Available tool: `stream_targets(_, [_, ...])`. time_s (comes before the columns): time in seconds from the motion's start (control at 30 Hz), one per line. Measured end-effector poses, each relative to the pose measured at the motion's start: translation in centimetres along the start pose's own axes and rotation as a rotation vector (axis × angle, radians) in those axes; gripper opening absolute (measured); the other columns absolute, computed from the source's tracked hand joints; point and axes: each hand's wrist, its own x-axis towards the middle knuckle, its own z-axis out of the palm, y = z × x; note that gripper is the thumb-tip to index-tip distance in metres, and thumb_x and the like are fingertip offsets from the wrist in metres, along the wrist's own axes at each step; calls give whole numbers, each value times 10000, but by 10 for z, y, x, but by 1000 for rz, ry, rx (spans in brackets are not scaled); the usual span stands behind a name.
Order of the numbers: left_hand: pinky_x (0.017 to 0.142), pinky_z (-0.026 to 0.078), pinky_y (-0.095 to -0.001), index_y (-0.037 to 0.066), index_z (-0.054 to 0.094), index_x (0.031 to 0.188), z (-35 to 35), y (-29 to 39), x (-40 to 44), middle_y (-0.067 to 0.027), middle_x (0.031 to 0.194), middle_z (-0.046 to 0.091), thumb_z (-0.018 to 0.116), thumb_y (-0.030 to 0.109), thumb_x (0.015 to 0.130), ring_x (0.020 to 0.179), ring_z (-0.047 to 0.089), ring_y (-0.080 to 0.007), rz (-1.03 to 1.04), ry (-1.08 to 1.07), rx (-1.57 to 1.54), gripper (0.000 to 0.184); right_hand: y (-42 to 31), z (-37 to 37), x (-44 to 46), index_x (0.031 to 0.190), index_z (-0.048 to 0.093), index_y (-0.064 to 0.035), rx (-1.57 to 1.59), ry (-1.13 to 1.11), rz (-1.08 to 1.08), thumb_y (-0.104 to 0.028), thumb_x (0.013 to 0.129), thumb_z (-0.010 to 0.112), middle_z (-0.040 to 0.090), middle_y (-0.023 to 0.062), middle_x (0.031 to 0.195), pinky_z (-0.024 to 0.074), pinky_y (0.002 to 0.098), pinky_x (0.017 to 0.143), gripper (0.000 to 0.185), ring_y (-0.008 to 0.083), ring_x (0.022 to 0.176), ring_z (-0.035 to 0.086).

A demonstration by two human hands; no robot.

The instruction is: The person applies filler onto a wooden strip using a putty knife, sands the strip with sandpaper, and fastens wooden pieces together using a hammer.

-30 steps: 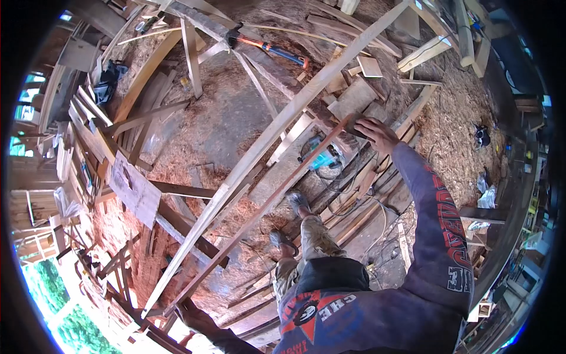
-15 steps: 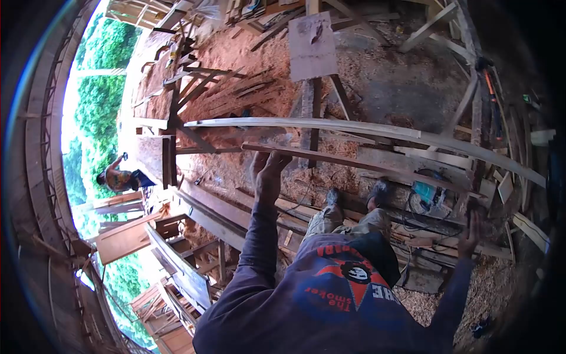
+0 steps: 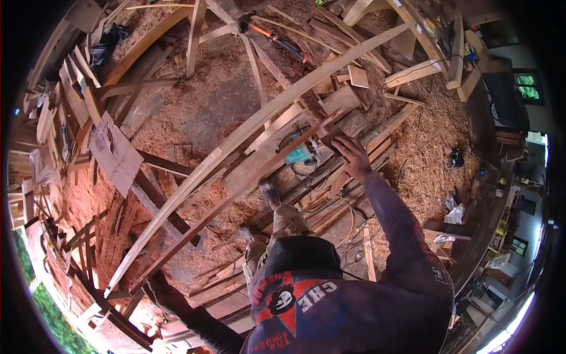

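Observation:
A long reddish-brown wooden strip (image 3: 236,193) runs diagonally across the view, beside a longer pale beam (image 3: 247,127). Near the strip's lower end, my left hand (image 3: 162,293) grips it in shade, its fingers partly hidden. By the upper end, my right hand (image 3: 352,156) lies over a small dark flat block (image 3: 332,137), its fingers pressed on it. Between the strip and the boards below sits a teal power tool (image 3: 302,154) with its cord.
A timber frame carries a pinkish board (image 3: 115,153) on the left. An orange-and-black long-handled tool (image 3: 277,40) rests on a beam at the top. My feet (image 3: 268,193) stand among planks and shavings. Shelves with small items line the right edge.
The view swung toward the left end of the strip and then back. A person seen at the far left half a second ago is out of view. Both hands remain at the strip's ends.

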Motion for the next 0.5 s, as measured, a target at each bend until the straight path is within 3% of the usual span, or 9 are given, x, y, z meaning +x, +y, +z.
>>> stream_targets(0.03, [944, 559, -366, -67, 583, 1268, 4, 5, 1, -215, 1277, 608, 583, 75, 996, 1106, 635, -284, -28, 52, -95, 307, 14, 1, 1, 1396, 561, -135, -10, -5, 7, 48, 752, 645, 532, 94, 1428, 438, 465, 1103, 675, 346, 1307, 478])
stream_targets(0.13, [947, 569, -361, -47, 615, 1279, -2, -3, 3, -217, 1382, 547, 623, 52, 978, 1140, 622, -276, 17, 4, -50, 317, 55, 1, 9, 1398, 555, -131, -22, 6, 32, 54, 741, 644, 531, 91, 1434, 431, 446, 1113, 689, 335, 1311, 483])
stream_targets(0.2, [1037, 527, -371, -58, 513, 1378, 9, 16, 2, -213, 1389, 542, 583, 114, 1011, 1196, 601, -277, -129, 37, -379, 412, 72, -8, 21, 1393, 556, -133, -39, -92, 28, 51, 732, 654, 534, 82, 1433, 427, 433, 1118, 693, 320, 1318, 486])
stream_targets(0.23, [1091, 492, -370, -65, 426, 1437, 1, 8, 5, -214, 1385, 541, 555, 147, 1028, 1241, 582, -280, -140, 28, -323, 478, 85, -1, 22, 1393, 551, -143, -80, -85, -11, 41, 726, 672, 535, 72, 1434, 434, 426, 1112, 703, 303, 1319, 493])
stream_targets(0.33, [1084, 501, -365, -63, 459, 1412, -2, 3, 8, -216, 1378, 547, 562, 140, 1025, 1243, 581, -279, -137, -34, -378, 448, 109, 6, 32, 1402, 542, -154, -121, -120, -107, 12, 744, 702, 533, 66, 1439, 434, 419, 1112, 697, 291, 1324, 491])
stream_targets(0.37, [1084, 501, -365, -63, 459, 1412, -5, -1, 10, -216, 1378, 547, 562, 140, 1025, 1243, 581, -279, -137, -36, -374, 448, 106, 3, 36, 1359, 572, -97, -69, -122, -114, 49, 773, 674, 542, 91, 1415, 429, 406, 1112, 613, 297, 1314, 492])
stream_targets(0.5, [1096, 488, -374, -61, 485, 1388, -14, -12, 16, -222, 1349, 575, 551, 144, 1030, 1242, 584, -289, -153, -32, -350, 418, 117, 11, 44, 1372, 559, -107, -53, -143, -172, 39, 764, 683, 542, 91, 1413, 429, 413, 1111, 637, 301, 1310, 495])
